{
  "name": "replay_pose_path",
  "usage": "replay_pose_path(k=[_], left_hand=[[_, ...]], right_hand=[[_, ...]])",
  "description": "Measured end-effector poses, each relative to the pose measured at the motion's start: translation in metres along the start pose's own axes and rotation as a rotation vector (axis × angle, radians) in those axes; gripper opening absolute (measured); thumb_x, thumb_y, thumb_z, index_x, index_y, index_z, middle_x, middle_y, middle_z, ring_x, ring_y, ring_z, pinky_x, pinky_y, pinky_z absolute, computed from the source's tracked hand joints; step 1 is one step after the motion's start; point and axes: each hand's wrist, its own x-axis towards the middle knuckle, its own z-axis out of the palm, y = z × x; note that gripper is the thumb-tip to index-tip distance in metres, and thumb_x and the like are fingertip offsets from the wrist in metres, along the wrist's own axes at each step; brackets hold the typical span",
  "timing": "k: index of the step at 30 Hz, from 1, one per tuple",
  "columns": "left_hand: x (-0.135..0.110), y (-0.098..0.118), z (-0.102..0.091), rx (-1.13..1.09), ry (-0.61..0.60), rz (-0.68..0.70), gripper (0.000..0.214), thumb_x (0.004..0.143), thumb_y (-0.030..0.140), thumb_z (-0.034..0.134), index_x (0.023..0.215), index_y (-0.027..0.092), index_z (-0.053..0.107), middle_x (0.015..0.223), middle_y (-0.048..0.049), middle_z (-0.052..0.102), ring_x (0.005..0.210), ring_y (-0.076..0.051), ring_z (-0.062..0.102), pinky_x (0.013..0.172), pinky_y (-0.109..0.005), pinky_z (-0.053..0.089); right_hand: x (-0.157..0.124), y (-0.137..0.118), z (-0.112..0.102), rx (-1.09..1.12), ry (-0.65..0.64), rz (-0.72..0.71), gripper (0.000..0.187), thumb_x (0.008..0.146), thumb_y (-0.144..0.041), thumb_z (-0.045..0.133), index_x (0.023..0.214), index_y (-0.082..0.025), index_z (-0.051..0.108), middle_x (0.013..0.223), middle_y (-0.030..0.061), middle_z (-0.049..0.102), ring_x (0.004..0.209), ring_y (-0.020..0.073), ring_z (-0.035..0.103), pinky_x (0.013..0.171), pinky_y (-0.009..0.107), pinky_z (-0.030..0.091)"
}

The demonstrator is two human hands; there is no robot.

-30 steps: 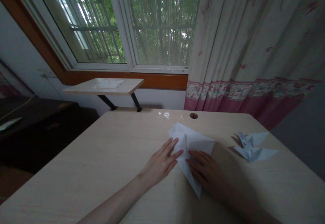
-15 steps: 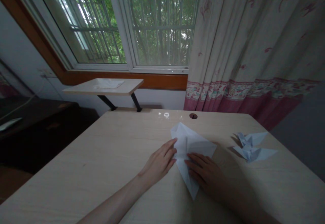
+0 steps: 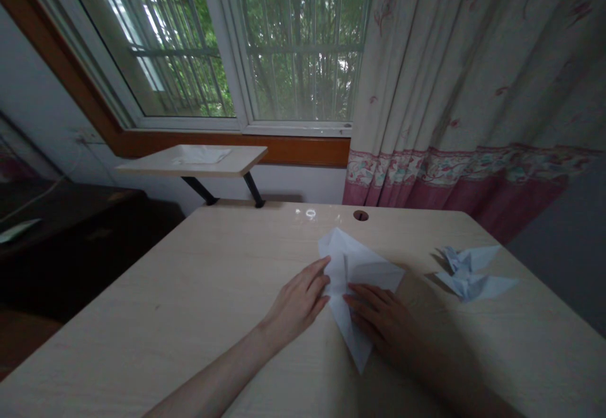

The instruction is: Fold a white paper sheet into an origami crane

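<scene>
A partly folded sheet of white paper [image 3: 364,266] lies on the table, with one corner pointing toward me and creases across it. My left hand [image 3: 299,295] rests at its left edge, fingers stretched and fingertips on the paper. Across the lower right part of the sheet lies my right hand [image 3: 383,322], its fingers spread and flat, covering some of the folds. Neither hand wraps round anything. Two folded paper figures with pointed ends, a rear one [image 3: 473,257] and a front one [image 3: 476,286], sit together to the right of my right hand.
The pale wooden table [image 3: 189,292] has a round cable hole [image 3: 360,216] near its back edge. A small raised shelf [image 3: 237,164] at the back left bears white paper [image 3: 201,155]. Behind are a barred window [image 3: 303,45] and a patterned curtain [image 3: 426,89].
Almost nothing differs. Both hands stay on the paper, with the right fingertips shifted very slightly left.
</scene>
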Motion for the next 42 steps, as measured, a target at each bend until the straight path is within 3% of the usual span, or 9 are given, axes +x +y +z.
replay_pose_path(k=[14, 31, 42], left_hand=[[0.001, 0.000, -0.001, 0.011, 0.054, -0.072, 0.021, 0.096, 0.027, 0.059, 0.115, 0.020, 0.052, 0.149, -0.0141, 0.048, 0.136, -0.029, 0.049, 0.107, -0.047, 0.049], [0.001, 0.005, 0.001, -0.151, 0.082, -0.189, 0.069, 0.070, 0.028, 0.083, 0.127, 0.020, 0.044, 0.153, -0.0186, 0.039, 0.143, -0.037, 0.037, 0.112, -0.058, 0.040], [-0.005, 0.012, 0.005, -0.126, -0.014, -0.209, 0.101, 0.063, 0.038, 0.088, 0.143, 0.017, 0.029, 0.158, -0.0240, 0.027, 0.149, -0.043, 0.021, 0.117, -0.066, 0.026]], right_hand=[[0.002, 0.003, -0.002, 0.056, 0.005, -0.030, 0.034, 0.100, -0.022, 0.051, 0.131, -0.028, 0.065, 0.136, 0.0069, 0.065, 0.123, 0.0259, 0.060, 0.103, 0.047, 0.050], [0.002, 0.006, -0.003, 0.098, -0.103, 0.052, 0.037, 0.100, -0.023, 0.050, 0.134, -0.032, 0.063, 0.142, 0.0029, 0.060, 0.131, 0.0256, 0.054, 0.112, 0.049, 0.042], [0.005, 0.007, -0.007, 0.146, -0.133, 0.087, 0.035, 0.102, -0.027, 0.048, 0.132, -0.032, 0.065, 0.141, 0.0035, 0.061, 0.131, 0.0254, 0.053, 0.110, 0.049, 0.042]])
